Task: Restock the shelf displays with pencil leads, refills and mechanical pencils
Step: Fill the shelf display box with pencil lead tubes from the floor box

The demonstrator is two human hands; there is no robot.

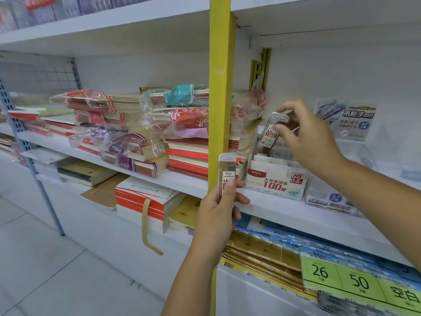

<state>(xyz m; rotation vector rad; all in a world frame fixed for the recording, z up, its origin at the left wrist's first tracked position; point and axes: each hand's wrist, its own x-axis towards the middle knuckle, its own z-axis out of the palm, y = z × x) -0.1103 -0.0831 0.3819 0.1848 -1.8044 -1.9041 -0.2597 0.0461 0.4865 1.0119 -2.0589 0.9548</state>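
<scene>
Right hand (305, 135) pinches a lead case (272, 131) over the part-filled display box (276, 181); left hand (218, 208) grips another case (227, 176), not yet placed.

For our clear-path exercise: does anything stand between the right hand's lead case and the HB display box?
Nothing visible does. The right hand holds the lead case tilted just above the open display box.

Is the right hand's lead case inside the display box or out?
Out: right hand pinches lead case by its cap, tilted, above the display box.
</scene>
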